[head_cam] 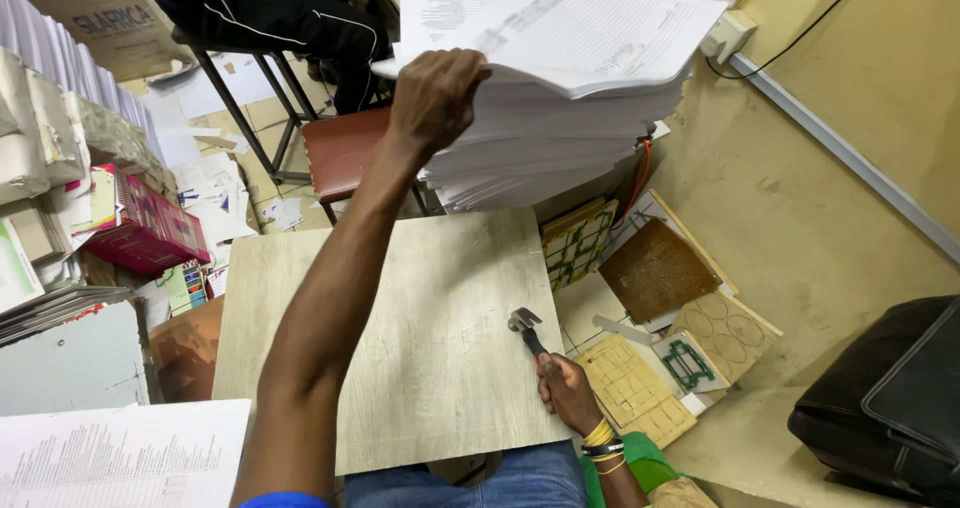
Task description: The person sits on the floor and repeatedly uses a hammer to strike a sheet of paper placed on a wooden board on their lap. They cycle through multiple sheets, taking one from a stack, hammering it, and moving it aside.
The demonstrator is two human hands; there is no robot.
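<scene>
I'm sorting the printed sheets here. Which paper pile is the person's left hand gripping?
The tall white paper stack beyond the pale wooden board; the left hand lifts its top sheets. The other printed sheets lie untouched at bottom left.

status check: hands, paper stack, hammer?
Left hand gripping paper stack edge. Right hand holding hammer on board. Nothing between them.

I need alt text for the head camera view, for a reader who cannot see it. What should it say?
Seen from above, a person's left hand grips the edge of a tall stack of printed paper, while the right hand holds a hammer on a pale wooden board. Cardboard pieces and a black bag lie to the right.
</scene>
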